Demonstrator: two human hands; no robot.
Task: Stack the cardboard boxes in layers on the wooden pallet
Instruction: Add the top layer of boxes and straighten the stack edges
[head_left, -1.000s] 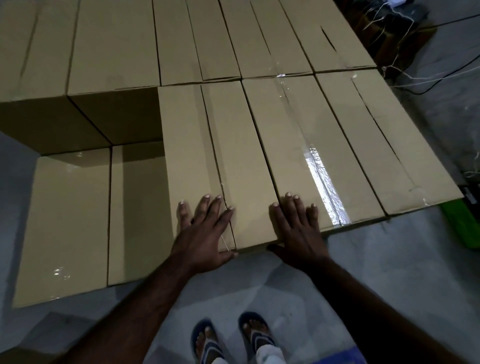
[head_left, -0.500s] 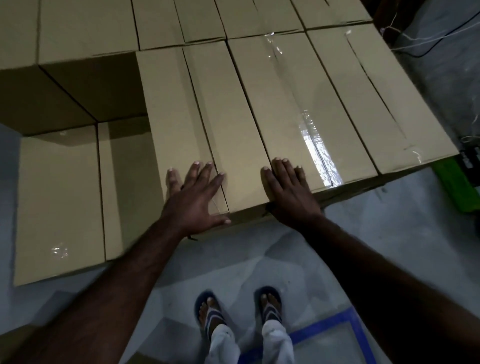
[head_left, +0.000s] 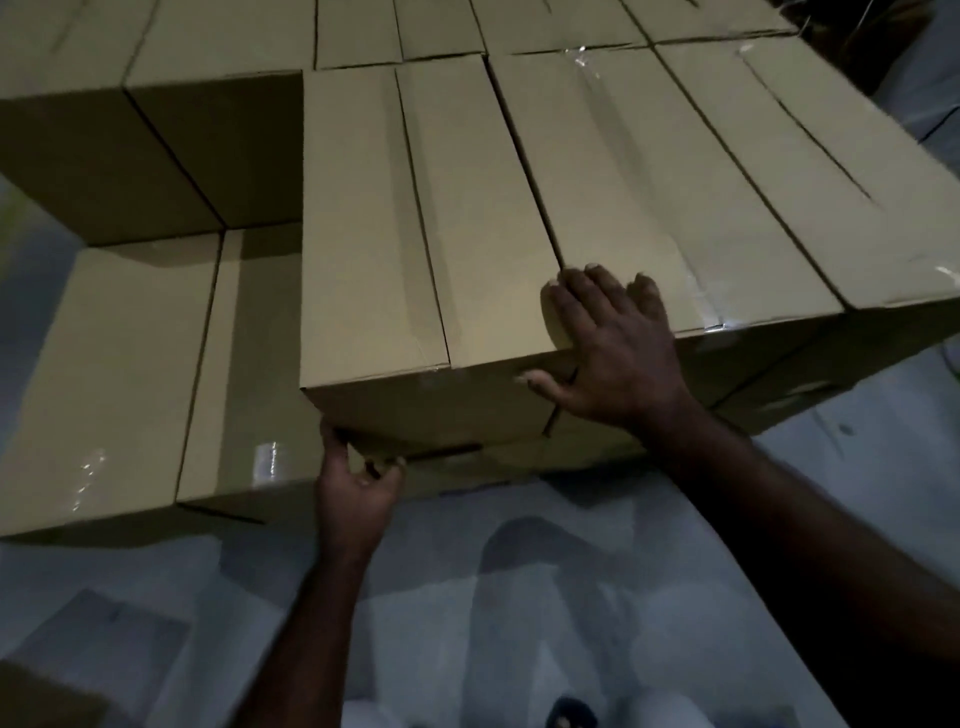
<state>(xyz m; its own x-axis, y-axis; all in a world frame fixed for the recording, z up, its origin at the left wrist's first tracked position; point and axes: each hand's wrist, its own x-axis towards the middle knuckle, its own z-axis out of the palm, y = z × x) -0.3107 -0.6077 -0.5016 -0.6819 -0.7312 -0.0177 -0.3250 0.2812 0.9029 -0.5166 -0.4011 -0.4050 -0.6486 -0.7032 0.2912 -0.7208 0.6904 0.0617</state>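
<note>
Grey concrete floor (head_left: 519, 597) is seen below the stack. 1 cardboard box (head_left: 415, 234) sits at the upper layer's near edge, with the left hand (head_left: 353, 493) curled under its lower corner and the right hand (head_left: 618, 348) spread flat on top. Lower boxes (head_left: 119, 374) at left remain uncovered. Earlier, both hands were pressed flat on top.

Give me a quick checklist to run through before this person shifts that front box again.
1. Left hand gripping the bottom left corner of the tan cardboard front box: ok.
2. Right hand flat on its near right corner: ok.
3. Flush against the taped cardboard box to its right: ok.
4. Front face level with that neighbour: not ok, it juts forward.
5. Wooden pallet underneath: cannot tell, hidden.
</note>
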